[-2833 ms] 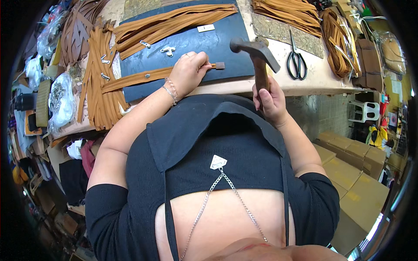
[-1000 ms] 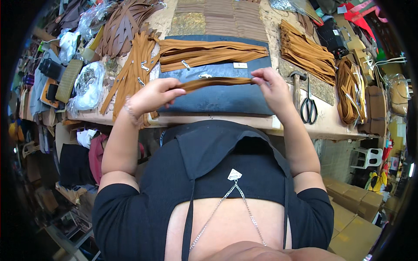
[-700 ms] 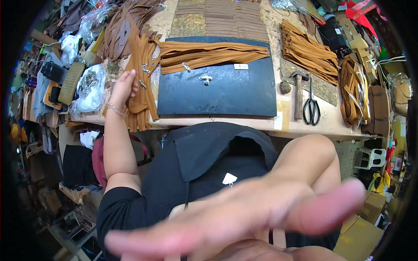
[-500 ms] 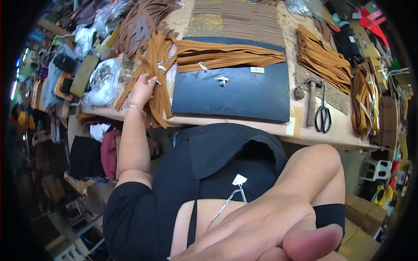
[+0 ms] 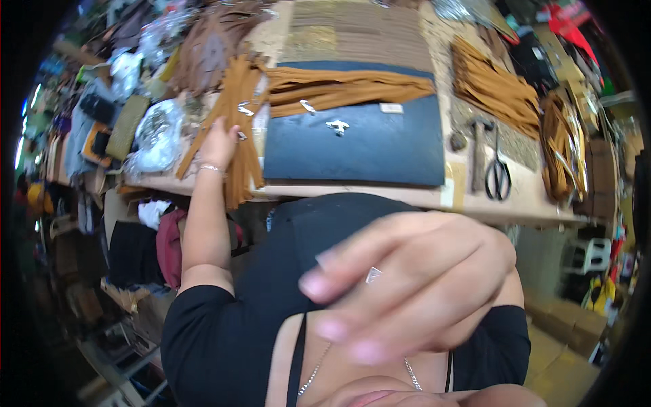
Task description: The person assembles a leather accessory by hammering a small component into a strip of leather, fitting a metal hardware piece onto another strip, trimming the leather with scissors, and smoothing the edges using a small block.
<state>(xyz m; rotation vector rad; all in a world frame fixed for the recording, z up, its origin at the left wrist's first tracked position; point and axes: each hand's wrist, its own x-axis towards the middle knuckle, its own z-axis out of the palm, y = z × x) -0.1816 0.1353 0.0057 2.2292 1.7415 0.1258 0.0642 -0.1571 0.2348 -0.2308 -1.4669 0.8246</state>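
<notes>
My left hand [image 5: 218, 146] reaches to the table and rests on a loose pile of orange-brown strips [image 5: 243, 159], thumb and forefinger apart. Its other fingers are partly hidden. Small silvery pieces [image 5: 245, 109] lie on this pile. My right hand [image 5: 420, 278] is raised close in front of my chest, away from the table. Its fingers are loosely bent and slightly apart, blurred at the tips, with nothing visible in them. A dark board [image 5: 352, 152] bears more orange-brown strips [image 5: 346, 88] along its far side and a small silvery metal piece [image 5: 337, 127].
Right of the board lie a hammer [image 5: 479, 156], black-handled scissors [image 5: 498, 176], a dark round lump [image 5: 458, 141] and bundled brown strips [image 5: 498, 85]. Clear plastic bags [image 5: 157, 136] crowd the left. Darker brown strips [image 5: 210, 51] are heaped behind. A white stool [image 5: 588, 256] stands at lower right.
My right hand has swung up and across my chest, its fingers now pointing left. My left hand stays on the strips. The view has shifted slightly.
</notes>
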